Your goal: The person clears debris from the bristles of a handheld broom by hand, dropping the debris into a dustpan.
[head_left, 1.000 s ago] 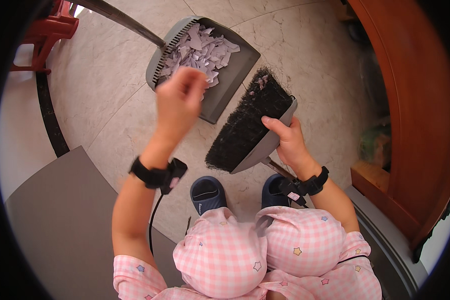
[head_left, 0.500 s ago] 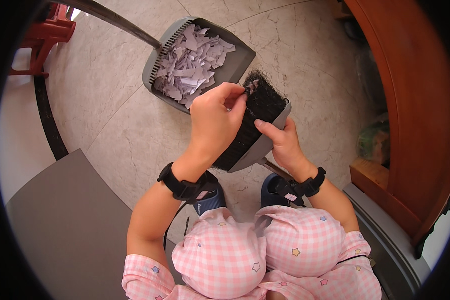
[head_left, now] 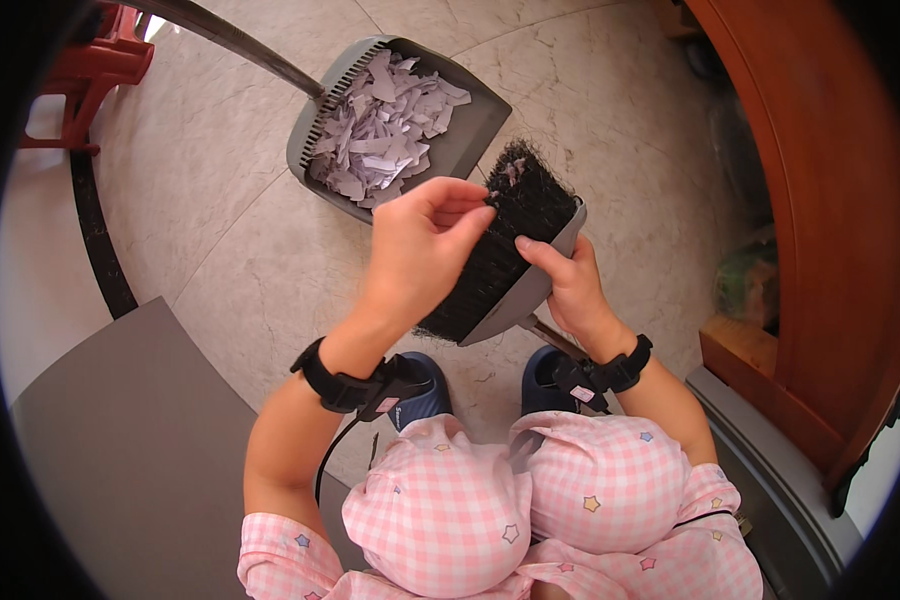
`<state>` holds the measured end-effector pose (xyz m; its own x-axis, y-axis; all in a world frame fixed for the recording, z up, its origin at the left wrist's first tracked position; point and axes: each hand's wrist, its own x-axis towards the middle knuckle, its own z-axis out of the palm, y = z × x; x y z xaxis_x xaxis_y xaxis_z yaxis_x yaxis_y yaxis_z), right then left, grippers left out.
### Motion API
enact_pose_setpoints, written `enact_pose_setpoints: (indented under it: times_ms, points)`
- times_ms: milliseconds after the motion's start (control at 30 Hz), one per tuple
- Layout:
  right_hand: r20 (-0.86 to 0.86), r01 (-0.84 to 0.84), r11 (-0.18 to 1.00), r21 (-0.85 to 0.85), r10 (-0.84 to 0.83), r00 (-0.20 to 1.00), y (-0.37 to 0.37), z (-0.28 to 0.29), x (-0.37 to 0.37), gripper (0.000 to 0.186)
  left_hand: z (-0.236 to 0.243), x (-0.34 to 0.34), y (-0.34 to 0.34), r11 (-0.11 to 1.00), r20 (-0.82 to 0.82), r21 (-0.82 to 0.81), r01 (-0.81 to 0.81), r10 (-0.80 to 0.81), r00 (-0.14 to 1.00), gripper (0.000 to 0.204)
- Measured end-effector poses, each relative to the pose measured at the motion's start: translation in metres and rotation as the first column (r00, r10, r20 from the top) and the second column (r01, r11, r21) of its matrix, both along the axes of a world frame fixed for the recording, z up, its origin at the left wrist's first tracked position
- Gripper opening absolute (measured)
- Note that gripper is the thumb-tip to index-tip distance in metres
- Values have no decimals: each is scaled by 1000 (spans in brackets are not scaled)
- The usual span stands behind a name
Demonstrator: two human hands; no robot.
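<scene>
A broom (head_left: 511, 290) with black bristles and a grey head is tipped up in front of me. My right hand (head_left: 573, 280) grips its head, with the thumb on the bristles and the fingers behind. My left hand (head_left: 420, 245) is at the bristles' left edge, thumb and fingertips drawn together in a pinch; whatever is between them is too small to make out. Pale fluff (head_left: 515, 172) clings near the bristle tips. Just beyond, a grey dustpan (head_left: 480, 105) lies on the floor, holding a heap of torn paper pieces (head_left: 380, 125).
The dustpan's long handle (head_left: 235, 42) runs to the upper left. A red plastic stool (head_left: 90, 75) stands at far left, and a grey panel (head_left: 120, 430) fills the lower left. On the right is a reddish-brown wooden piece of furniture (head_left: 830, 220). Blue shoes (head_left: 425, 390) are below my hands.
My left hand has drawn back slightly to the left and down from the bristles. The broom head has shifted a little; my right hand keeps its grip.
</scene>
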<state>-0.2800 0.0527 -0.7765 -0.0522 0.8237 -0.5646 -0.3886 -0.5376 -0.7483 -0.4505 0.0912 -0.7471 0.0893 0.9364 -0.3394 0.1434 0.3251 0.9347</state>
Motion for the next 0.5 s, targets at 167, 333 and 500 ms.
enact_pose_setpoints:
  times_ms: [167,333,500]
  points:
    - [46,-48,998,35,46,998,-1,2,5,33,-3,16,4,999,-83,26,-18,20,996,16]
    - [10,-23,1000,7,23,1000,2,-3,8,30,-16,5,9,962,53,108,-251,247,968,7]
    - [-42,1,999,-45,-3,999,7,0,1,28,-27,-51,25,905,58,120,-408,404,913,10]
